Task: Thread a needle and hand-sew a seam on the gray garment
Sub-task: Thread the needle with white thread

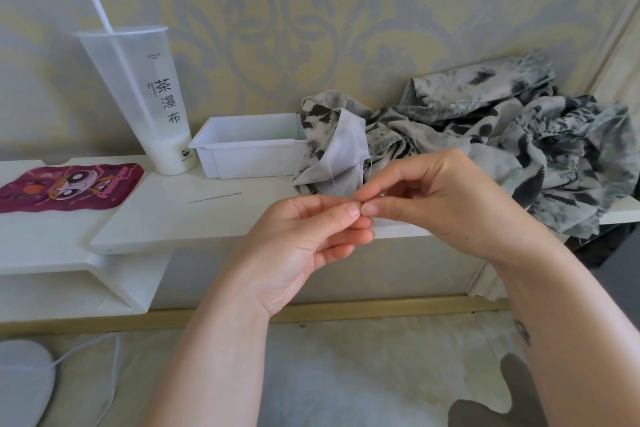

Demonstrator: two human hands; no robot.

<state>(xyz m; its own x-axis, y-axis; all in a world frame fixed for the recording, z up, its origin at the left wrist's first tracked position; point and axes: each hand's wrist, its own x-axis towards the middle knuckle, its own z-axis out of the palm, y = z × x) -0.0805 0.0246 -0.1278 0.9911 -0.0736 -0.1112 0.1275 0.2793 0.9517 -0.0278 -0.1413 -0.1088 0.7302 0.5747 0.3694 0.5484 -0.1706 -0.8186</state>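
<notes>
The gray patterned garment [485, 149] lies bunched on the white shelf [173, 218] at the right, one fold hanging by the box. A thin pale thread [331, 170] runs down from that fold to my fingertips. My left hand [304, 239] and my right hand [440, 198] meet in front of the shelf edge, thumb and forefinger of each pinching the thread where they touch. A needle [214, 198] lies loose on the shelf to the left of my hands.
A white plastic box [249, 149] stands behind the needle. A tall plastic cup with a straw [145, 94] stands left of it. A purple cartoon pouch [69, 185] lies at the far left. A patterned wall closes the back.
</notes>
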